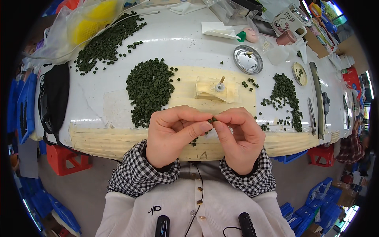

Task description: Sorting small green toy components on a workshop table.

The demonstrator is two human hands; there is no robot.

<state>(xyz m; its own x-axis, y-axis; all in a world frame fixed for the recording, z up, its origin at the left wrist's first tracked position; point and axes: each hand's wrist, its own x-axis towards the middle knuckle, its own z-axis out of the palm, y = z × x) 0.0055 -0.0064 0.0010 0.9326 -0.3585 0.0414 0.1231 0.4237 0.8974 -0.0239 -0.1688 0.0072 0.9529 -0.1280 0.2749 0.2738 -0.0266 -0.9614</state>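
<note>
Both hands meet over the near edge of the table, fingertips almost touching. Thumb and forefinger of my left hand [169, 134] pinch a small dark green piece [213, 119]. My right hand [241, 138] pinches at the same piece from the other side. Fingers cover most of it, so its exact shape is hidden. Just beyond my left hand lies a big heap of small round dark green cup-like pieces [148, 89]. Past my fingers, a tape-covered block [203, 91] carries a short upright peg [222, 81]. A looser pile of green pieces [285, 93] is spread to the right.
Another green heap [104, 47] lies far left, near a plastic bag with yellow contents [92, 23]. A round metal lid [248, 59], a small dish [300, 74], tweezers [311, 114] and a long metal bar [317, 98] are on the right. Red stools [68, 160] stand below the table.
</note>
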